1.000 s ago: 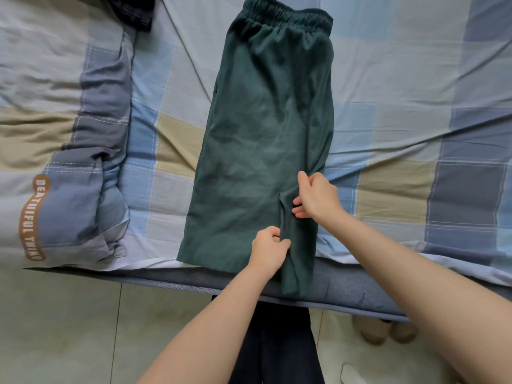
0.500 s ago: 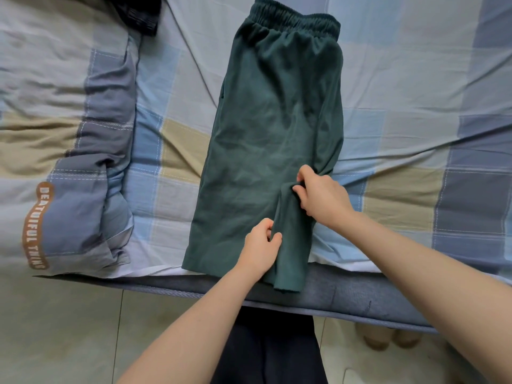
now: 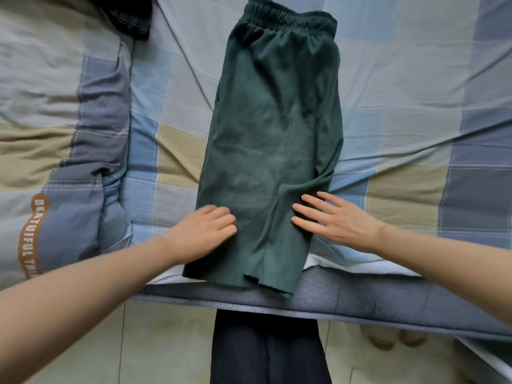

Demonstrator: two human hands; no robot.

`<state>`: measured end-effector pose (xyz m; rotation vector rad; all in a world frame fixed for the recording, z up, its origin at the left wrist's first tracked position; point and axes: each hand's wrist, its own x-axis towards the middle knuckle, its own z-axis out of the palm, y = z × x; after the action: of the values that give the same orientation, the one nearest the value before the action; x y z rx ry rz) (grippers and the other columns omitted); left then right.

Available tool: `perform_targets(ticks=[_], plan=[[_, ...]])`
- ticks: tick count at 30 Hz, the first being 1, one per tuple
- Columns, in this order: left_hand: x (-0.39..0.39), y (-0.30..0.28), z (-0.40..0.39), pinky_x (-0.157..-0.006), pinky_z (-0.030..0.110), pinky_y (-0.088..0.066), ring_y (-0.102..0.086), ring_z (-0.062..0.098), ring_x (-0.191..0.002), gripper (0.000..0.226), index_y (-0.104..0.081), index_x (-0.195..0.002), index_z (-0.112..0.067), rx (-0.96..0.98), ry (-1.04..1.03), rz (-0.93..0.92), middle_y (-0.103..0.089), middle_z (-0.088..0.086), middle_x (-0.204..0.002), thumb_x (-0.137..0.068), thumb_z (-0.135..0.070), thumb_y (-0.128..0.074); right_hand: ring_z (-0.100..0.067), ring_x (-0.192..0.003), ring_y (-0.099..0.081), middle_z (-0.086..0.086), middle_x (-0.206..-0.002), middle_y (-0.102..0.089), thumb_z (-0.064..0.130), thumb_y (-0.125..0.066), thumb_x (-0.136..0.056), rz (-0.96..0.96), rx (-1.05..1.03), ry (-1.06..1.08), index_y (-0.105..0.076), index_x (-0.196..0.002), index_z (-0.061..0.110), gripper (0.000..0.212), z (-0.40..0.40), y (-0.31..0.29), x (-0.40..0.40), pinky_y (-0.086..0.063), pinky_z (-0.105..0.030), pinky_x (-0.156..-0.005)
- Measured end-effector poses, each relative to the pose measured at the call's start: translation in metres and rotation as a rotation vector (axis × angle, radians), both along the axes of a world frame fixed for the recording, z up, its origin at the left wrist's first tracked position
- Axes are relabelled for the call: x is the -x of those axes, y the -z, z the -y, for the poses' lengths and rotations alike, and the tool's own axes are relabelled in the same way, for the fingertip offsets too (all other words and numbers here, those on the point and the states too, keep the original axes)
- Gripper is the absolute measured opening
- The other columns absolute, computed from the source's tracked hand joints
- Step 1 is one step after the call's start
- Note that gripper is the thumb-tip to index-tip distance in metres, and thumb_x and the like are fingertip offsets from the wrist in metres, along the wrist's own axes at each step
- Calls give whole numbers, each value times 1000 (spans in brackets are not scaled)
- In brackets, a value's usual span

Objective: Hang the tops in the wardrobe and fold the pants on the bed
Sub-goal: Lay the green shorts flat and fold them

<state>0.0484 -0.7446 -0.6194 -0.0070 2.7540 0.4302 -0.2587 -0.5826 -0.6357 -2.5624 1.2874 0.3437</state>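
Head view: the green pants lie flat on the bed, folded lengthwise so one leg sits on the other, waistband toward the far side and hems just over the near edge. That long, narrow lie probably sets up a crosswise fold. The left hand presses on the pants' left edge near the hems, fingers loosely curled and holding nothing; it is blurred. The right hand lies flat with fingers spread wide, also holding nothing, on the right edge where the cloth bunches into a ridge. Both palms seem to be smoothing the layers so they stay aligned. A dark garment sits at the far left corner beside a folded quilt along the left side.
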Motion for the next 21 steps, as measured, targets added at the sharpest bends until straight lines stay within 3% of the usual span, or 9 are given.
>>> perform_targets(ticks=[2, 5, 7, 9, 12, 15, 18, 20, 21], plan=[[-14, 9, 25, -103, 48, -43, -60, 34, -120, 44, -65, -122, -13, 201, 123, -54, -64, 8, -129, -85, -5, -43, -33, -123, -55, -7, -137, -56, 12, -52, -82, -13, 40, -3, -52, -138, 20, 56, 3, 5, -3, -44, -47, -103], [-22, 20, 47, -116, 53, -12, -35, 32, -142, 74, -31, -150, -24, 315, 201, 31, -33, 4, -157, -81, -2, -44, -32, -101, -61, -6, -109, -64, 6, -38, -89, 70, 109, 47, -51, -138, 19, 52, 13, 13, -10, -50, -43, -90], [-18, 25, 51, -117, 53, -7, -28, 30, -145, 76, -19, -153, -28, 343, 222, 79, -24, 2, -160, -84, -4, -39, -29, -83, -58, -4, -92, -60, 5, -37, -92, 132, 131, 71, -57, -131, 18, 45, 22, 13, -12, -49, -39, -78], [-13, 29, 51, -118, 55, -18, -31, 31, -144, 71, -25, -153, -29, 353, 225, 76, -28, 3, -159, -87, -11, -39, -28, -76, -56, -4, -86, -59, 5, -37, -95, 195, 143, 67, -65, -119, 16, 39, 25, 14, -9, -49, -38, -74], [-13, 31, 46, -110, 58, -34, -42, 36, -137, 59, -43, -147, -26, 302, 185, 46, -42, 8, -152, -90, -13, -35, -28, -77, -60, -3, -84, -61, 7, -39, -94, 248, 138, 30, -70, -112, 16, 37, 18, 14, 4, -51, -37, -75], [-10, 25, 42, -107, 60, -38, -46, 38, -134, 60, -51, -142, -25, 255, 143, 93, -47, 9, -148, -87, -12, -29, -28, -86, -64, -3, -89, -65, 8, -51, -89, 265, 105, 44, -72, -111, 18, 32, 12, 9, 11, -53, -37, -81], [-9, 19, 42, -118, 56, -18, -25, 33, -146, 62, -36, -149, -32, 160, 92, 173, -28, 1, -158, -90, -13, -33, -25, -93, -65, -2, -99, -69, 8, -65, -84, 346, -34, 199, -75, -104, 19, 24, 13, 1, 8, -53, -33, -81], [-11, 15, 36, -121, 46, 4, -1, 24, -151, 71, -21, -153, -38, 32, 76, 285, -6, -10, -161, -90, -12, -38, -23, -97, -63, 2, -103, -70, 6, -68, -85, 466, -247, 413, -74, -103, 18, 22, 8, -4, 7, -51, -31, -83], [-12, 12, 31, -122, 42, 3, -1, 19, -151, 73, -24, -151, -40, -76, 31, 333, -9, -15, -160, -87, -10, -42, -19, -100, -63, 7, -105, -69, 5, -66, -86, 522, -385, 553, -74, -102, 20, 23, 4, -6, 7, -49, -29, -87]])
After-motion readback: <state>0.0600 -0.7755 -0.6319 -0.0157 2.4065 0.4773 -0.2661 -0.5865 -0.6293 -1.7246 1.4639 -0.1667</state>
